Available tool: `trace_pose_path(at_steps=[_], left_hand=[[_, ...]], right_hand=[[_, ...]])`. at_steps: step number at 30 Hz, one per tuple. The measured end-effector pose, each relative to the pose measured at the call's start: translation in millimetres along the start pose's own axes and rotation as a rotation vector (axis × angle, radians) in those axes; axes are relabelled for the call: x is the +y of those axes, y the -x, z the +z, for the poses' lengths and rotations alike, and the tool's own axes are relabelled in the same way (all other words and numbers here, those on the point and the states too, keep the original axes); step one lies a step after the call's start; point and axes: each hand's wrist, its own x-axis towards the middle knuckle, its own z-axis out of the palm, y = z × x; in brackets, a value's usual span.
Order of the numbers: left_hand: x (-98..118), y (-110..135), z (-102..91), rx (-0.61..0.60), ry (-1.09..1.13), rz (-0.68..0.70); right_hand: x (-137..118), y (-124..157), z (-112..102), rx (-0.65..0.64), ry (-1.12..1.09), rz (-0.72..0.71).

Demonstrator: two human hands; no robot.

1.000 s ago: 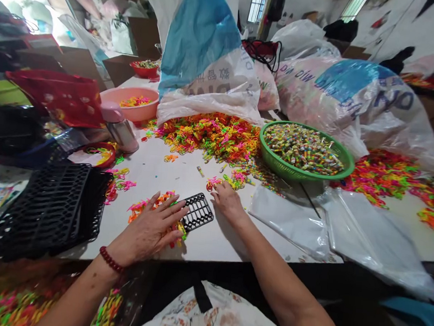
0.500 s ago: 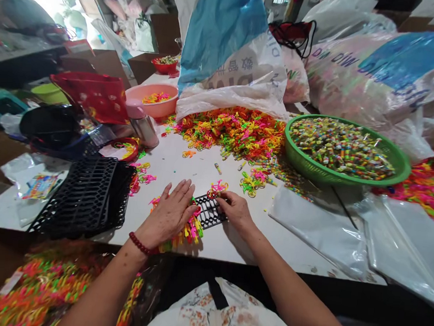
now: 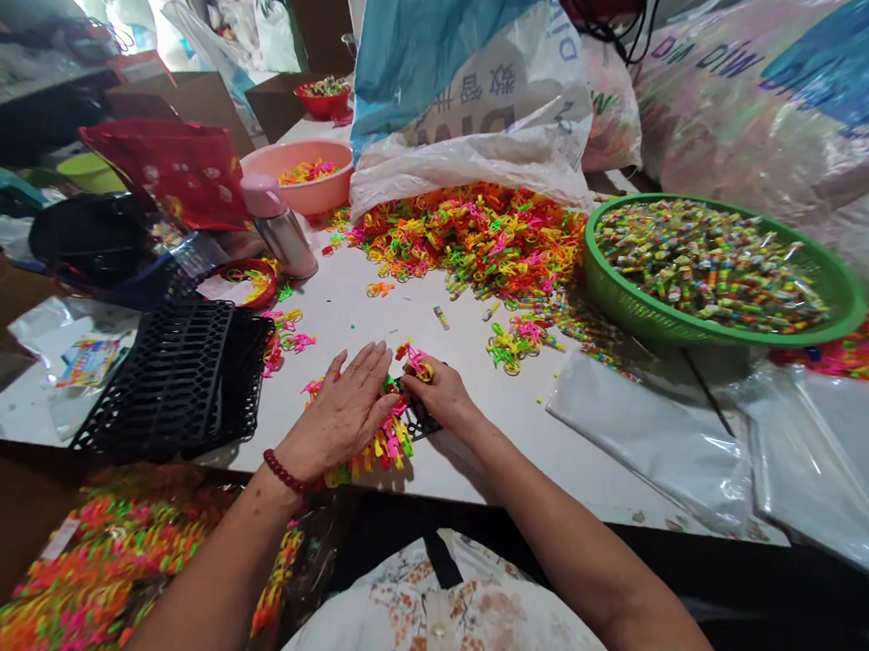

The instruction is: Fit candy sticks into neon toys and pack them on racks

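Observation:
My left hand (image 3: pixel 341 413) lies flat, fingers stretched out, on a small heap of neon plastic pieces (image 3: pixel 387 444) near the table's front edge. My right hand (image 3: pixel 440 394) rests right beside it with fingers curled on a clump of coloured pieces (image 3: pixel 415 360). Both hands sit over a small black grid tray (image 3: pixel 420 427), which they mostly hide. A big heap of the same neon pieces (image 3: pixel 471 238) spills from a white and blue sack (image 3: pixel 468 87) farther back.
A stack of black grid trays (image 3: pixel 174 380) lies to the left. A green basket of small striped items (image 3: pixel 716 273) stands right, clear plastic bags (image 3: pixel 651 443) in front of it. A pink bowl (image 3: pixel 302 180), a metal flask (image 3: pixel 281 228) and a red bag (image 3: pixel 168 169) sit back left.
My right hand has drawn a clump of pieces leftward onto the small black tray. My left hand has slid right over it. The tray is now mostly covered.

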Motion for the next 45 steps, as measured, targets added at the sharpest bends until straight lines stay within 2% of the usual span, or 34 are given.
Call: trace_pose_path(at_steps=[3,6,11,17,21,23,25,28,29,31,33,36,41,45], left_hand=[[-0.5,0.3,0.5,0.001,0.003,-0.002],[-0.2,0.1,-0.2,-0.003,-0.002,0.0],[0.4,0.3,1.2,0.036,-0.039,0.021],[-9.4,-1.5,18.8,0.137,-0.087,0.089],[-15.0,-1.8,26.7,0.154,-0.085,0.125],[-15.7,-1.4,26.8,0.166,-0.079,0.129],[-15.3,-1.2,25.4,0.182,-0.068,0.134],[-14.4,-1.8,24.3,0.193,-0.052,0.139],[-14.3,-2.2,24.6,0.195,-0.05,0.137],[-14.4,-3.2,26.1,0.194,-0.05,0.129],[-14.5,-4.1,27.5,0.193,-0.055,0.125],[-14.0,-4.0,25.2,0.219,-0.073,0.134],[-9.2,3.2,11.7,0.252,-0.1,0.255],[-1.8,11.7,10.3,0.242,-0.108,0.299]], right_hand=[[-2.7,-1.0,3.6,-0.045,0.322,-0.128],[-1.9,0.0,5.7,-0.093,0.463,-0.19],[4.4,1.2,5.3,-0.162,0.576,-0.273],[6.4,0.0,7.4,-0.297,0.757,-0.32],[3.9,-4.8,0.1,-0.286,0.683,-0.316],[1.9,-6.9,-22.8,-0.197,0.618,-0.328],[0.8,-7.6,-61.3,0.002,0.646,-0.3],[2.7,-6.6,-130.8,0.352,0.948,-0.114],[4.3,-6.2,-151.1,0.416,1.051,-0.023],[8.6,-6.0,-180.5,0.441,1.158,0.088],[12.7,-7.4,-194.0,0.409,1.178,0.121],[14.1,-9.6,-193.2,0.394,1.163,0.111],[1.5,1.5,-171.6,0.438,1.1,0.046],[-6.8,18.0,-143.7,0.372,0.903,-0.131]])
